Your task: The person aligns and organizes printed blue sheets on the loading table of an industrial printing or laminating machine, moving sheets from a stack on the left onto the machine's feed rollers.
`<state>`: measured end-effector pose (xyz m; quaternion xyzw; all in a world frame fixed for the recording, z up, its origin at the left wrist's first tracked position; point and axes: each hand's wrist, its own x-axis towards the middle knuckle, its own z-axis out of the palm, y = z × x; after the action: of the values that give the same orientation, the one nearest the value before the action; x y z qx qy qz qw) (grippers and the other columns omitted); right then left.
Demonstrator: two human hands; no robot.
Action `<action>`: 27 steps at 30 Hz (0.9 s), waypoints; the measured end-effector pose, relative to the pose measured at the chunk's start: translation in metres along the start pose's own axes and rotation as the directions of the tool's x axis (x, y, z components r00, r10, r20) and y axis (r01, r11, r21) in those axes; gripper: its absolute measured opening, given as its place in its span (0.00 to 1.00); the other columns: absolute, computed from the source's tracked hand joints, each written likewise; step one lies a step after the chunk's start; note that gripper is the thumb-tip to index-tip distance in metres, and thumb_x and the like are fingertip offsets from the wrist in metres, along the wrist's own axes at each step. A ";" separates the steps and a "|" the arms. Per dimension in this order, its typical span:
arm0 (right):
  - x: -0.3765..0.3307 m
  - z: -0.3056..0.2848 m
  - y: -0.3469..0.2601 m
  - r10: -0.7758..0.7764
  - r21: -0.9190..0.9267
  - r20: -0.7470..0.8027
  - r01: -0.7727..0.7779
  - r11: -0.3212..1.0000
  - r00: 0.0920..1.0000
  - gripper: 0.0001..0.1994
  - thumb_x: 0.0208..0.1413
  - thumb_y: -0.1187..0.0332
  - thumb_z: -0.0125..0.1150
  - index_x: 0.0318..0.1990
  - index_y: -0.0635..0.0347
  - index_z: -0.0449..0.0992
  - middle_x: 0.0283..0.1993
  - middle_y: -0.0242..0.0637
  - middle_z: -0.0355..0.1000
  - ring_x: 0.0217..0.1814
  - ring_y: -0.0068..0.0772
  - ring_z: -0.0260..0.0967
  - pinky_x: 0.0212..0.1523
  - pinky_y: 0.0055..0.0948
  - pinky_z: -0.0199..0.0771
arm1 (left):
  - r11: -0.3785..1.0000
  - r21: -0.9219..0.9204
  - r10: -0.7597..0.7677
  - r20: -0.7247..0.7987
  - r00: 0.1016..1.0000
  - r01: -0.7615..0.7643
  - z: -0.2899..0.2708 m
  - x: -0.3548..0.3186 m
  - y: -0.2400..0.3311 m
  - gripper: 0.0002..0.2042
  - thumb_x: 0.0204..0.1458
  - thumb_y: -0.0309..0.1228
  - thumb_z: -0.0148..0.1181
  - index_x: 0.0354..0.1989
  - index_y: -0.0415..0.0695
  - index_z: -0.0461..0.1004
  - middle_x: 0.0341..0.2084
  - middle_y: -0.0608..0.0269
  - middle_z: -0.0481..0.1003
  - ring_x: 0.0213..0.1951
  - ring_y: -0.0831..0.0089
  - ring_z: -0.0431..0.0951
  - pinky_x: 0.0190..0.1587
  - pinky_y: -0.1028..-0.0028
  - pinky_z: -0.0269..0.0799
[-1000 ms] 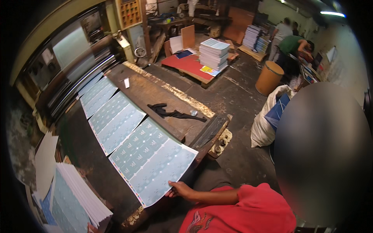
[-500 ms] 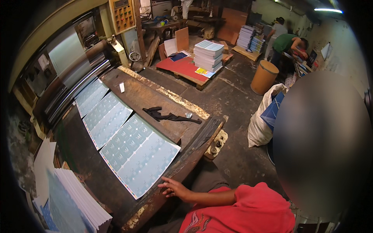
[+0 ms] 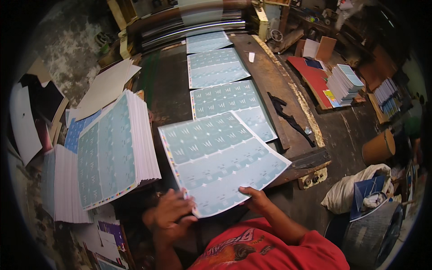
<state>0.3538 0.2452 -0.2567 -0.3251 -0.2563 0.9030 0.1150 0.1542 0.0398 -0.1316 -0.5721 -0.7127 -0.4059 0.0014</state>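
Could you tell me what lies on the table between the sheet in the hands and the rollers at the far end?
In the head view, three more printed sheets lie in a row between the held sheet and the rollers.

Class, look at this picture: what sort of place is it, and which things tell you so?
Probably a print shop or packaging works. Pale blue printed sheets lie in a row coming off a roller machine, a tall stack of printed sheets stands beside them, and both hands hold the nearest sheet.
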 end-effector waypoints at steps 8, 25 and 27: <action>-0.005 -0.082 0.064 0.011 -0.135 -0.080 -0.022 0.991 0.997 0.14 0.63 0.61 0.54 0.44 0.65 0.70 0.31 0.38 0.71 0.27 0.29 0.69 0.28 0.25 0.67 | 0.858 0.365 -0.114 -0.549 0.828 0.360 -0.035 0.008 -0.044 0.14 0.51 0.33 0.68 0.40 0.38 0.73 0.45 0.51 0.77 0.53 0.50 0.74 0.57 0.56 0.66; -0.013 -0.070 0.060 0.030 -0.079 -0.128 -0.041 0.996 0.991 0.20 0.65 0.55 0.51 0.50 0.68 0.67 0.36 0.45 0.74 0.31 0.36 0.72 0.33 0.30 0.71 | 0.819 0.196 -0.347 -0.579 0.738 0.539 -0.036 -0.002 -0.072 0.14 0.62 0.38 0.52 0.47 0.44 0.79 0.52 0.61 0.77 0.63 0.61 0.67 0.70 0.54 0.41; 0.001 -0.069 0.055 0.012 -0.033 -0.123 -0.016 0.999 0.992 0.21 0.66 0.55 0.50 0.50 0.68 0.67 0.35 0.45 0.74 0.30 0.36 0.72 0.33 0.30 0.71 | 0.829 0.300 -0.245 -0.563 0.789 0.471 -0.035 -0.001 -0.066 0.12 0.62 0.36 0.54 0.47 0.45 0.79 0.52 0.60 0.78 0.62 0.61 0.69 0.69 0.54 0.44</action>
<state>0.3954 0.2261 -0.3325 -0.3839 -0.2619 0.8775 0.1186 0.0848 0.0180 -0.1465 -0.2820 -0.8553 -0.3674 0.2320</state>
